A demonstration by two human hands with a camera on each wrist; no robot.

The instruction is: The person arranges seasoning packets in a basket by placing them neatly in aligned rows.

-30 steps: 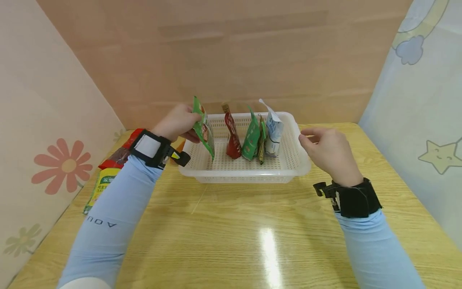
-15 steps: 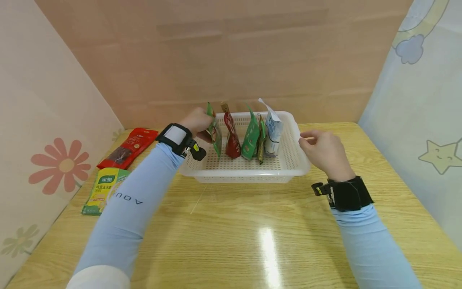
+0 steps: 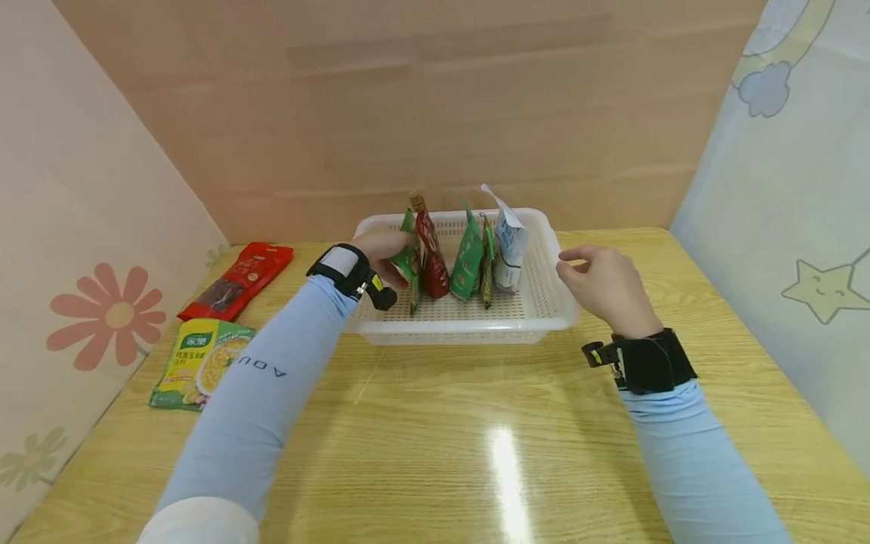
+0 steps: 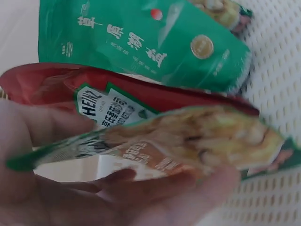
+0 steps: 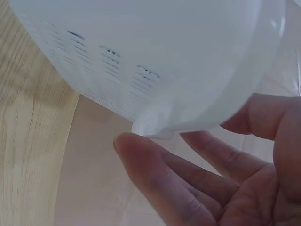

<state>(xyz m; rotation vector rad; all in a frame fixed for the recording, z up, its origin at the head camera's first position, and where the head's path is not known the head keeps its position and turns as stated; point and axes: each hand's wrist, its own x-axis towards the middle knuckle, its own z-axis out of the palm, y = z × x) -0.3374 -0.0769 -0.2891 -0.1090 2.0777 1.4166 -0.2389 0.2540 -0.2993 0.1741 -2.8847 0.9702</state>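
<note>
My left hand (image 3: 384, 248) holds a green seasoning packet (image 4: 197, 136) between thumb and fingers, standing on edge inside the left part of the white plastic basket (image 3: 462, 326). Right beside the packet leans a red Heinz sauce pack (image 3: 433, 263) with a gold cap. Farther right in the basket stand a green pouch (image 3: 467, 261), a thin green and gold packet (image 3: 487, 266) and a white and blue bag (image 3: 512, 245). At the basket's right end my right hand (image 3: 605, 283) grips the rim (image 5: 207, 113), thumb and fingers on either side of its edge.
On the table (image 3: 435, 438), left of the basket, lie a red packet (image 3: 238, 283) with a see-through window and a yellow and green soup packet (image 3: 204, 363). A brown papered wall (image 3: 442, 113) rises behind; patterned walls stand left and right.
My left hand has moved right and down with the green packet, bringing it into the basket against the red sauce pack. The right hand has stayed at the rim.
</note>
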